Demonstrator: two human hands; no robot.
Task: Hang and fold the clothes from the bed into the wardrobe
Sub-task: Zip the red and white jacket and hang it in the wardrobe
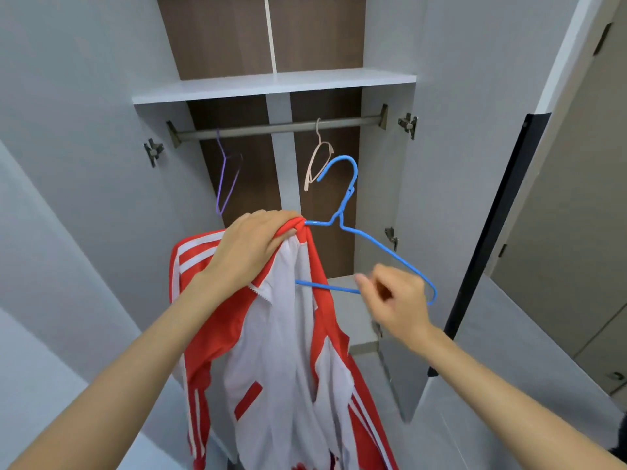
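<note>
A red and white jacket point(278, 351) hangs in front of the open wardrobe, its left shoulder draped over a blue wire hanger point(373, 242). My left hand point(251, 245) grips the jacket's collar bunched over the hanger's left arm. My right hand point(393, 300) is at the hanger's bottom bar near its right end, fingers loosely curled; the blur hides whether they pinch the bar. The hanger's hook points up, below the rail point(278, 127).
On the rail hang a purple hanger point(226, 174) at the left and a beige hanger point(317, 157) right of centre. A white shelf point(271, 86) lies above the rail. Both wardrobe doors stand open; the right door point(458, 164) is close to my right hand.
</note>
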